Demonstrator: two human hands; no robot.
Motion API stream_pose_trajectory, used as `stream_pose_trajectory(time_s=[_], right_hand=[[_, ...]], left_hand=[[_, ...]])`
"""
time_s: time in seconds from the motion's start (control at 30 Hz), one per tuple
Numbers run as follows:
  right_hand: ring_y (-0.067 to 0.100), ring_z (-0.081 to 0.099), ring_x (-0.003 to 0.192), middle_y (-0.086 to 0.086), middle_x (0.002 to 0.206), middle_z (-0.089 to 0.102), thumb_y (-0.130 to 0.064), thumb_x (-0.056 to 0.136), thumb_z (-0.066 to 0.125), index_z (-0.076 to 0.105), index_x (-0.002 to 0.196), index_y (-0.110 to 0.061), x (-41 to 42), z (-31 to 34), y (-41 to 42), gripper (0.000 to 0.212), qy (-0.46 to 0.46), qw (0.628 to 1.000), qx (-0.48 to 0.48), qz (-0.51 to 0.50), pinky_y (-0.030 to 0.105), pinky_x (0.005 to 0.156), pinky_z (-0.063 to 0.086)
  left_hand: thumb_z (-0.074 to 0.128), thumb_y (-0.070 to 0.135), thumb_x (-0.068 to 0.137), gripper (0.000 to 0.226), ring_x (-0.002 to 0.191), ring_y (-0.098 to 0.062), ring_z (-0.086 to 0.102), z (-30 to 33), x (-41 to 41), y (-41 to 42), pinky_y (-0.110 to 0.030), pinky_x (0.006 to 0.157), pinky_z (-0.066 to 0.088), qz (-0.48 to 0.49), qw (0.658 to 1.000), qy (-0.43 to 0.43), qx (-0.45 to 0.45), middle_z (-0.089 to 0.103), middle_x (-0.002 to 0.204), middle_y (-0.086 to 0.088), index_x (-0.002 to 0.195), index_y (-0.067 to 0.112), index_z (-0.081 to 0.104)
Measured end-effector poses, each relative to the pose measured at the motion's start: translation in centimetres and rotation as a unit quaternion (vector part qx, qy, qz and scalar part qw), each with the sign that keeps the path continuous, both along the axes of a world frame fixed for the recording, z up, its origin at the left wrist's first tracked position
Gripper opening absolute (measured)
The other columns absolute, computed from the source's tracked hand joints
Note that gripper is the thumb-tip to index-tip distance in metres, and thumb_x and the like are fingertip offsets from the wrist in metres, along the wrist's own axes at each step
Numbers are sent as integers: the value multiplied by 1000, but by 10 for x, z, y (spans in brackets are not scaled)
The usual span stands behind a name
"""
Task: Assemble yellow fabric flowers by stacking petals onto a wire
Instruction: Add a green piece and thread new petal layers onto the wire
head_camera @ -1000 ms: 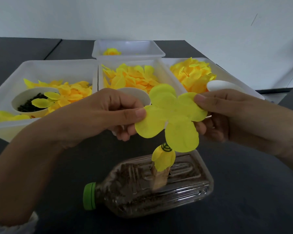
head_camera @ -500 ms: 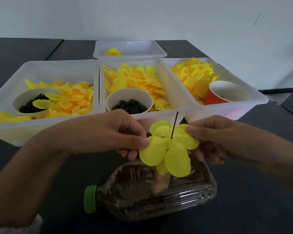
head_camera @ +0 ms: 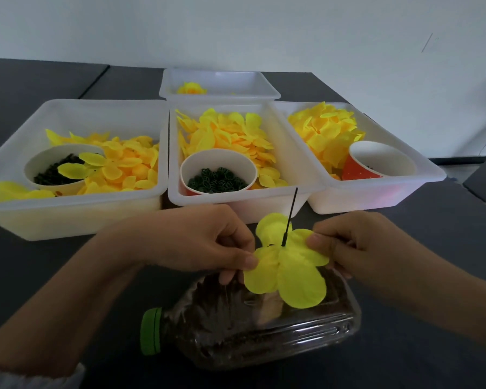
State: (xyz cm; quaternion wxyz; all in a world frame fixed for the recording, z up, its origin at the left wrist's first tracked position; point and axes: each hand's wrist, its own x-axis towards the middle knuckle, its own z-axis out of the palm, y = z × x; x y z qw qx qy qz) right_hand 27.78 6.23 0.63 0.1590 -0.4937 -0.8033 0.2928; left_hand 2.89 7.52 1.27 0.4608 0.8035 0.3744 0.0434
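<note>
1. While the yellow petal piece (head_camera: 285, 265) is threaded on the black wire (head_camera: 291, 217), it is held from both sides just above the clear bottle (head_camera: 253, 324).
2. The left edge of the petal piece is pinched by the left hand (head_camera: 191, 240), with the thumb on top and the fingers (head_camera: 226, 276) curled below it.
3. The right lobe is pinched by the right hand (head_camera: 359, 242) in the same way, the thumb lying on the fabric.
4. The wire is seen rising upright out of the middle of the petal piece, in front of the middle tray (head_camera: 295, 164).
5. The bottle is laid on its side on the dark counter (head_camera: 421, 346), with its green cap (head_camera: 150, 331) toward the left; something dark and grainy is seen inside it.
6. Behind the hands, three white trays are placed side by side: the left tray (head_camera: 76, 110), the middle tray and the right tray (head_camera: 415, 164). Loose yellow petals are kept in each of them.
7. A paper cup (head_camera: 218, 171) with small dark green parts is set in the middle tray, a white cup (head_camera: 62, 167) with dark pieces in the left tray, and a red cup (head_camera: 376, 161) is tilted in the right tray.
8. A smaller tray (head_camera: 219, 82) is placed further back, and one yellow flower (head_camera: 191, 88) is lying in it.
</note>
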Motion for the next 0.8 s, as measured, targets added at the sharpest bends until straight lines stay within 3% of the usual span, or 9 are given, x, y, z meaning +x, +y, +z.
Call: stream_pose_trajectory(time_s=[0.13, 0.27, 0.33, 0.4, 0.47, 0.53, 0.67, 0.73, 0.8], right_hand=[[10, 57, 59, -8, 62, 59, -43, 92, 49, 56, 69, -19, -4, -7, -7, 34, -53, 998, 31, 7, 33, 60, 48], [4, 51, 51, -4, 56, 58, -53, 93, 49, 58, 62, -22, -6, 19, 14, 44, -96, 990, -96, 46, 27, 59, 42], [3, 47, 47, -3, 53, 57, -58, 89, 46, 62, 63, -21, -7, 35, 41, 48, -65, 997, -52, 4, 25, 57, 36], [2, 49, 50, -4, 55, 60, -46, 93, 50, 68, 69, -22, -14, 44, 74, 39, -52, 996, 62, -47, 26, 56, 35], [6, 56, 67, -6, 67, 61, -34, 93, 57, 71, 81, -16, -32, 39, 104, 26, -103, 981, 160, -48, 29, 60, 37], [18, 58, 86, -4, 81, 57, -36, 89, 65, 69, 93, -11, -52, 27, 129, 25, -170, 972, 164, -16, 28, 67, 38], [26, 55, 104, 5, 115, 58, -53, 81, 70, 55, 122, -16, -83, 4, 162, 58, -396, 909, 126, 31, 34, 74, 43], [27, 54, 108, 7, 118, 58, -48, 82, 70, 52, 124, -14, -90, -4, 172, 57, -453, 883, 119, 35, 35, 74, 40], [29, 54, 99, 5, 100, 56, -37, 84, 70, 54, 108, -13, -92, -7, 175, 38, -460, 878, 123, 36, 34, 69, 38]], left_hand=[[56, 30, 99, 35, 53, -5, 47, 2, -5, 0, -18, 58, 38, -16, 1000, -1, -13, 65, 64, 8, 65, 36, 62], [55, 36, 98, 24, 63, -4, 54, 5, -13, 2, -17, 64, 43, -24, 1000, -4, -8, 70, 73, 10, 77, 34, 68], [51, 42, 98, 23, 71, -3, 59, 8, -20, 3, -15, 70, 46, -31, 999, 11, -10, 72, 81, 11, 86, 35, 70], [47, 46, 96, 28, 74, -2, 61, 13, -30, 4, -13, 72, 47, -19, 1000, 17, -4, 72, 84, 11, 91, 34, 72], [45, 50, 93, 34, 73, -2, 61, 17, -38, 6, -12, 71, 47, 10, 1000, 13, 12, 72, 83, 10, 92, 32, 74], [44, 52, 90, 36, 72, -2, 60, 19, -43, 7, -13, 71, 47, 38, 999, -4, 29, 72, 83, 9, 92, 33, 74], [43, 47, 93, 34, 74, -4, 61, 23, -44, 6, -17, 74, 50, 62, 997, -32, 32, 73, 85, 7, 93, 33, 74], [43, 43, 95, 33, 76, -4, 61, 24, -43, 5, -17, 76, 50, 62, 997, -38, 28, 72, 85, 6, 94, 30, 74], [43, 42, 96, 34, 77, -5, 62, 25, -42, 3, -20, 77, 51, 61, 997, -42, 28, 73, 86, 5, 95, 28, 74]])
